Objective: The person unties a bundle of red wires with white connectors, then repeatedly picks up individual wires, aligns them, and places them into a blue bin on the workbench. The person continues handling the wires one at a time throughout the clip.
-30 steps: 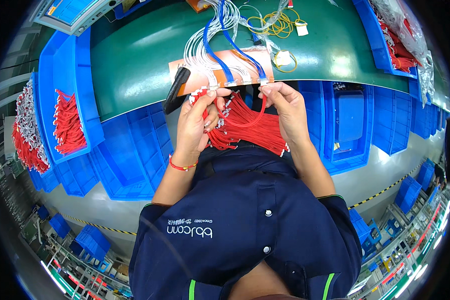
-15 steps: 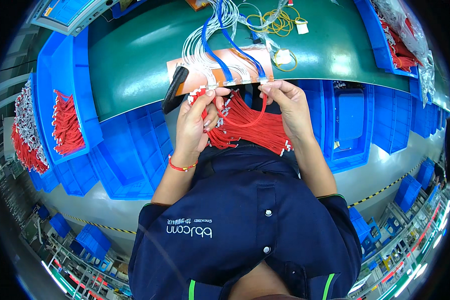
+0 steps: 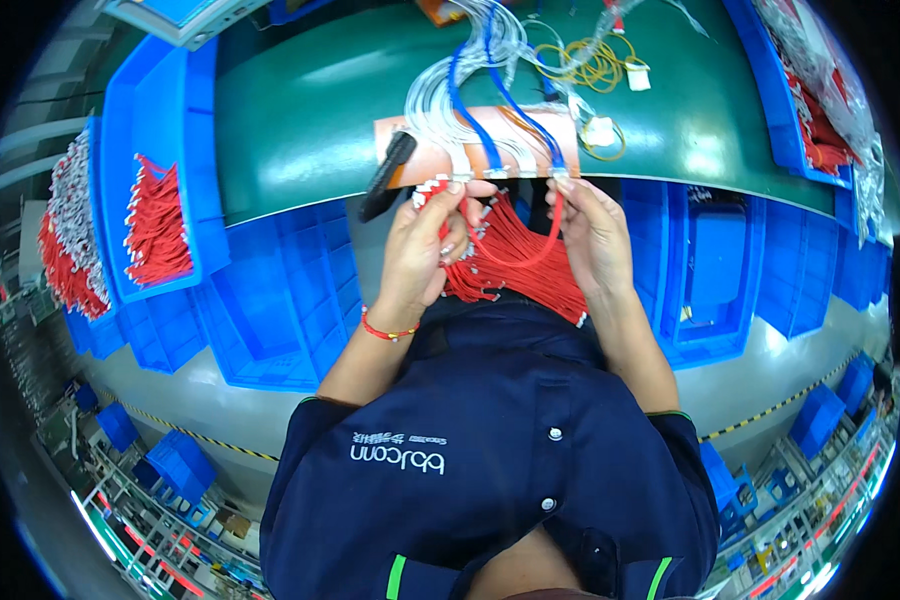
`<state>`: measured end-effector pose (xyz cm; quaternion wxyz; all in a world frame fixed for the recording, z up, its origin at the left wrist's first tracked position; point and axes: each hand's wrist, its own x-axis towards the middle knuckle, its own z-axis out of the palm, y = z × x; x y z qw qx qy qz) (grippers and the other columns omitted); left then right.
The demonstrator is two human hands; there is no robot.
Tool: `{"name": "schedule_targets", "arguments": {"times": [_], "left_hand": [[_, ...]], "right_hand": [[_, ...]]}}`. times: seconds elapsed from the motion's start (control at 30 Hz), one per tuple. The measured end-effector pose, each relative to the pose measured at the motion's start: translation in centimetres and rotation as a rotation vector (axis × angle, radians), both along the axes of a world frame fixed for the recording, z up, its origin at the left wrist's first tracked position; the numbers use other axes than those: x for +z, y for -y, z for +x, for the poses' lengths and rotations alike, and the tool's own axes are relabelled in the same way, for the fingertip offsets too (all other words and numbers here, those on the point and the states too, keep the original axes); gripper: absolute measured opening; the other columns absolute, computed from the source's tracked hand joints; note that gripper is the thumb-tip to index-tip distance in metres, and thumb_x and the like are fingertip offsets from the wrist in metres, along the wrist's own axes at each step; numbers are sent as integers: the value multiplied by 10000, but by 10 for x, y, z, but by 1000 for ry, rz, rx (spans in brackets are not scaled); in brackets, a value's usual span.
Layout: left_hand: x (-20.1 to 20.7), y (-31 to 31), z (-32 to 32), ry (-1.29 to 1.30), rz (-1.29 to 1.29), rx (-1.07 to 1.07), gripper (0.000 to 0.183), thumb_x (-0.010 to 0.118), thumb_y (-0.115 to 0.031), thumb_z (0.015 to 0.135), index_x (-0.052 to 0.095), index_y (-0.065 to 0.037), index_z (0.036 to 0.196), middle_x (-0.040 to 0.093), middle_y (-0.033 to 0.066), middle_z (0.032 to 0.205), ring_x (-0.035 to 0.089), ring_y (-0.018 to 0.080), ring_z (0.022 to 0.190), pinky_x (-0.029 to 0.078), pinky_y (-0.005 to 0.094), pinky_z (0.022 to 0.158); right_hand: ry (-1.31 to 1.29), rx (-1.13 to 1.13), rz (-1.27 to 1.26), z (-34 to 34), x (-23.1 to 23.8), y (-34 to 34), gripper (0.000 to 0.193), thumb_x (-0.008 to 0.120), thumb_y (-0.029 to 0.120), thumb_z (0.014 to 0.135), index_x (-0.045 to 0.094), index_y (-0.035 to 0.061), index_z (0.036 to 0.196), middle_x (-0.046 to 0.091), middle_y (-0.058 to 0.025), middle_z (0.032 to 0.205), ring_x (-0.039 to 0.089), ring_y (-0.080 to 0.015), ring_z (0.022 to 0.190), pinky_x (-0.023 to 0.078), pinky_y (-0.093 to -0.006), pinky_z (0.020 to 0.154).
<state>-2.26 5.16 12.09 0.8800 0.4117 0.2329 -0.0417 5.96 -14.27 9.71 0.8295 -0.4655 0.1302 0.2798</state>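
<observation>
My left hand [image 3: 425, 245] pinches one end of a red cable [image 3: 515, 264] and also grips several more red cables with white connectors [image 3: 430, 190]. My right hand [image 3: 598, 228] pinches the same cable's other end, so the cable hangs in a U between them. Both sets of fingertips are at the near edge of an orange-pink board [image 3: 432, 158], by white connectors along that edge. White wires [image 3: 425, 95] and blue wires [image 3: 470, 112] run away from these connectors. Whether the cable ends are seated in them is hidden by my fingers. Below, a bundle of red cables [image 3: 540, 265] lies across my lap.
A black elongated object [image 3: 388, 175] lies at the board's left end. Yellow wire coils [image 3: 590, 68] rest farther back on the green table [image 3: 300, 130]. Blue bins [image 3: 160, 100] with red cables stand left, another [image 3: 770, 100] right. More blue bins [image 3: 260, 330] sit below the table edge.
The whole view has shifted, so the scene appears farther right. Both hands keep their grip on the red cable at the board's edge, with little visible movement against it.
</observation>
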Motion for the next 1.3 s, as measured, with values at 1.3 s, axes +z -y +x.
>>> {"name": "schedule_targets", "arguments": {"times": [1.3], "left_hand": [[-3,-2,-33,-135,274,-85,340,506,-208,1064,614,54,1253,334,-108,627,244,-20,501,188,206,443]], "right_hand": [[809,568,-712,-8,-47,-8,118,694,85,828,623,4,878,650,-96,821,647,-210,744,513,-341,710]]}}
